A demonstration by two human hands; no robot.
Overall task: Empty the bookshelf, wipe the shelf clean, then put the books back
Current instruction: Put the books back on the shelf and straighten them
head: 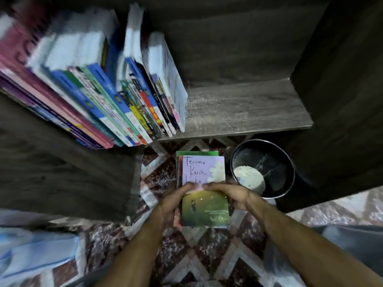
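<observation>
Patterned floor (207, 251), under a wooden shelf (248, 106). Stack (202, 172) of books is gripped at both sides, left hand (176, 198) and right hand (230, 195) curled over its top cover, above the floor. Leaning row (124, 96) is seen on the shelf's left half — bucket (290, 160) just beside the stack.
</observation>
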